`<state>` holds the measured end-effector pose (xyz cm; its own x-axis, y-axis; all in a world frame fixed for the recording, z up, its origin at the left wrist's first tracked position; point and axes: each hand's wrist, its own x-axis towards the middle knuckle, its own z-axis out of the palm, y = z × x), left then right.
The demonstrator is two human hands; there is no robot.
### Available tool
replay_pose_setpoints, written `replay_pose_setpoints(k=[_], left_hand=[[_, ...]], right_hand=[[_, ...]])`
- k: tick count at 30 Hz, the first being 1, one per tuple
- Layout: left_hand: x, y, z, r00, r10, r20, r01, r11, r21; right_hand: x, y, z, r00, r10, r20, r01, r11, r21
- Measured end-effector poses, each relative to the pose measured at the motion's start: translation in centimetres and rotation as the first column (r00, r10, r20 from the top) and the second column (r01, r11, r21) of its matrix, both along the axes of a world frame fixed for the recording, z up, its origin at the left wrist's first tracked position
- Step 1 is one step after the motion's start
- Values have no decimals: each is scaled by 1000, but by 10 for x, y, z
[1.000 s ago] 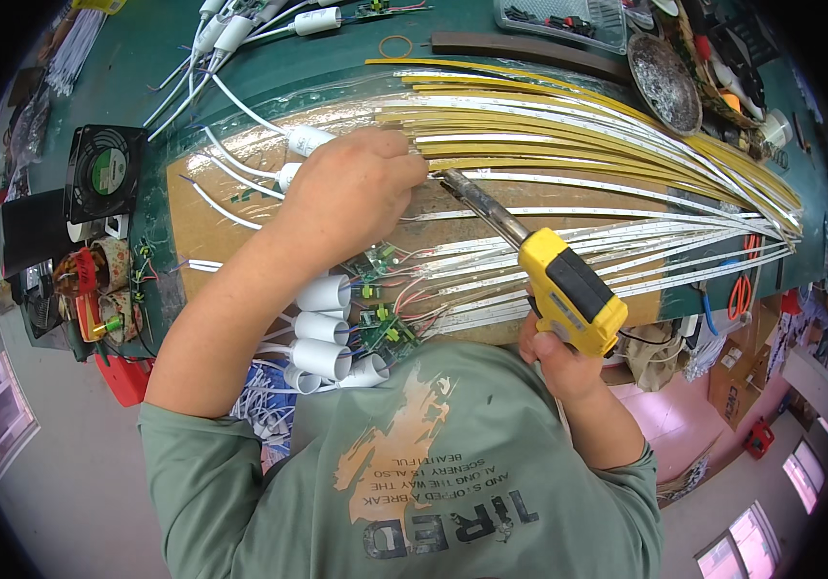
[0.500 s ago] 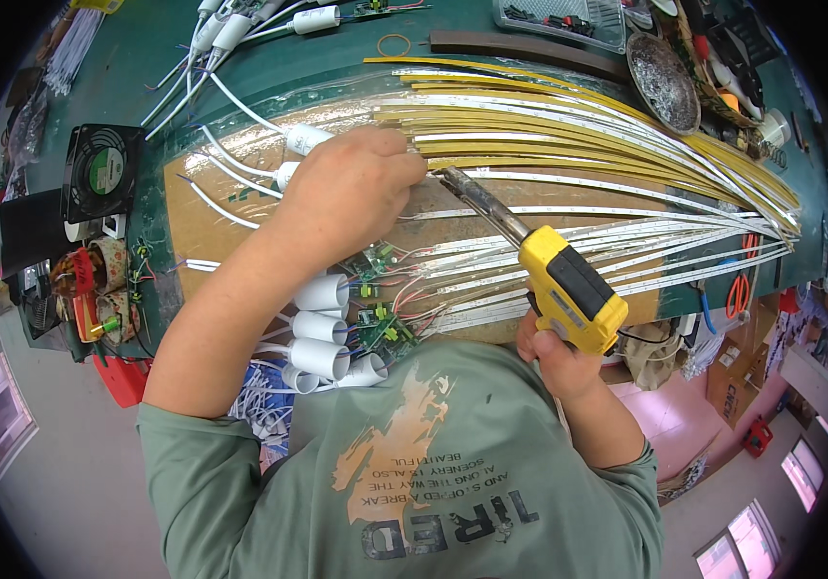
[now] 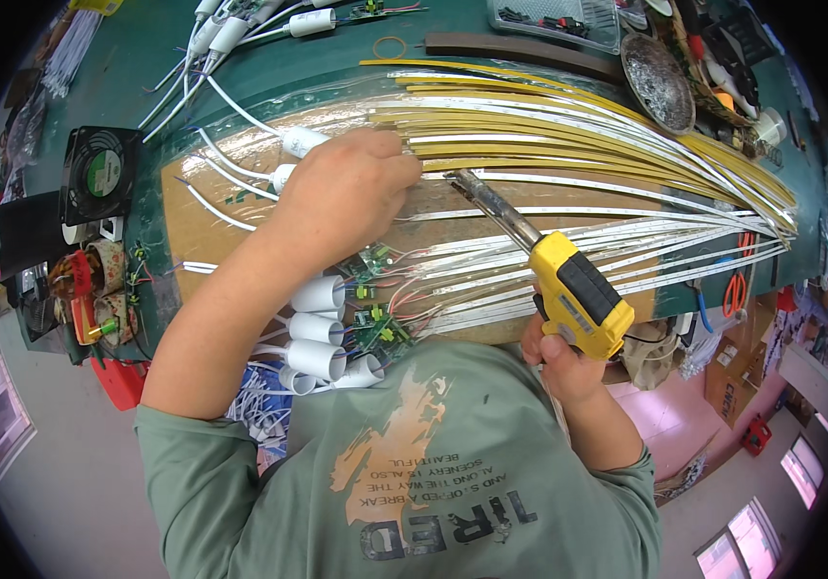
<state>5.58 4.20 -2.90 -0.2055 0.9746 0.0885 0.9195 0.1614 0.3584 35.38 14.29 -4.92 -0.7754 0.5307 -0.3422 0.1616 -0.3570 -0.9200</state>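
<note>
My right hand (image 3: 564, 365) grips a yellow and black soldering gun (image 3: 583, 294). Its dark metal tip points up and left, close to the left end of a white LED strip (image 3: 568, 182). Just left of that tip, my left hand (image 3: 341, 183) is closed in a pinch; what sits between its fingers is hidden. Beside that hand lie white lamp end caps (image 3: 302, 142) with white cables. Below it, green circuit boards (image 3: 380, 330) are joined by thin wires to more strips, with several white caps (image 3: 315, 359) next to them.
Yellow-backed strips (image 3: 520, 123) fan across a brown board (image 3: 203, 198) on the green table. A black fan (image 3: 100, 176) stands at the left. A dark bar (image 3: 520, 55), a clear plastic box (image 3: 563, 21) and a metal dish (image 3: 658, 84) are at the back.
The soldering gun has shifted slightly right and down, and its tip is a little farther from my left fingers. My left hand has barely moved.
</note>
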Motion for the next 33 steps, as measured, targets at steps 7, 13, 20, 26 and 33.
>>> replay_pose_setpoints(k=[7,13,20,26,33], left_hand=[[-1,-1,0,1000,-2,13,2,1000,11],[1,0,0,999,5,48,-8,998,68],[2,1,0,999,5,43,-9,997,76],[1,1,0,999,-1,36,-1,998,62],[0,-1,0,998,8,68,-10,1000,26]], right_hand=[[-1,-1,-1,1000,7,-25,-7,999,33],[1,-1,-2,1000,1,-17,0,1000,26],[-1,0,-1,1000,0,-22,1,1000,17],[0,-1,-2,1000,3,-17,-2,999,40],[0,-1,-2,999,44,-17,-42,992,121]])
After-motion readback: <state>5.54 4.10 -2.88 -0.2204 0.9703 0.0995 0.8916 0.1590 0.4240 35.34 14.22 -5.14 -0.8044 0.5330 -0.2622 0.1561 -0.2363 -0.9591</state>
